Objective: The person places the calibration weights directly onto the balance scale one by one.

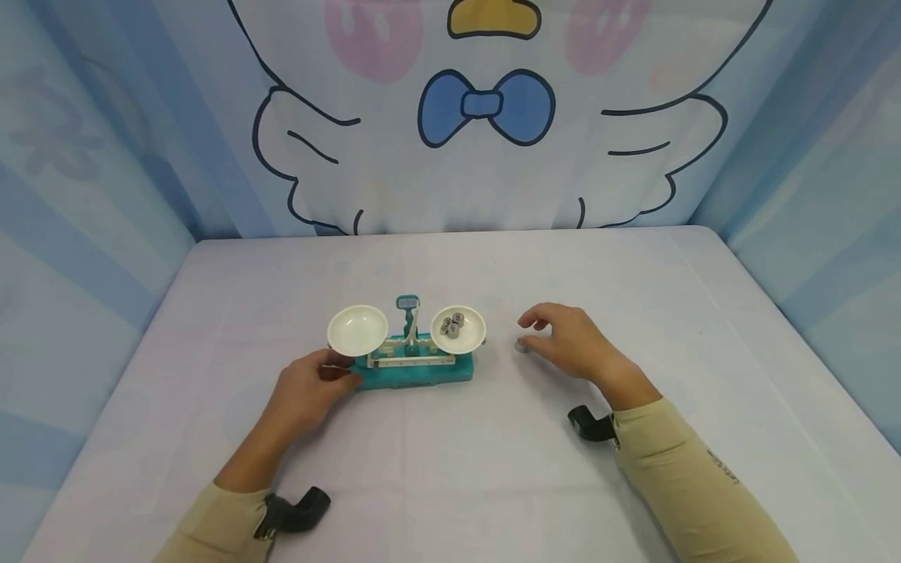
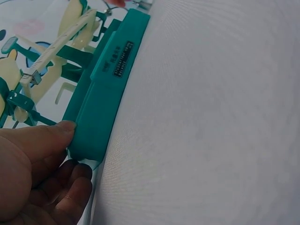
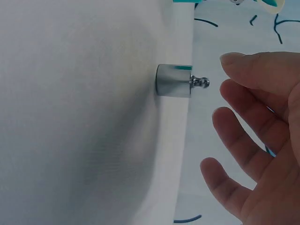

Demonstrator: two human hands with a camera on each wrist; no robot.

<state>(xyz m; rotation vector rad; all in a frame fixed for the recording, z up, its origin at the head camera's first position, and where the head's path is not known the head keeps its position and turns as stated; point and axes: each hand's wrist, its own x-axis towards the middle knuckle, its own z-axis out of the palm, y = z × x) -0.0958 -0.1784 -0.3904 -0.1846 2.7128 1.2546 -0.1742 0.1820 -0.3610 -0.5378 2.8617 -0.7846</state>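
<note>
A small teal balance scale (image 1: 415,375) stands on the table, with cream pans on either side. My left hand (image 1: 306,391) holds the left end of its base, the thumb (image 2: 58,136) on the front edge and the fingers curled by the end. Nothing lies in the left pan (image 1: 357,330); the right pan (image 1: 473,332) bears several small metal weights (image 1: 453,328). To the right of the scale, a metal cylinder weight (image 3: 174,80) with a knob sits upright on the table. Just above that knob, my right hand (image 1: 573,344) hovers with thumb and fingers parted, holding nothing.
A white cloth covers the table (image 1: 436,485). Blue printed curtains (image 1: 98,156) rise at the sides, and a cartoon backdrop (image 1: 486,180) hangs behind the far edge. Black wrist cameras (image 1: 299,512) stick out from both tan sleeves (image 1: 693,485).
</note>
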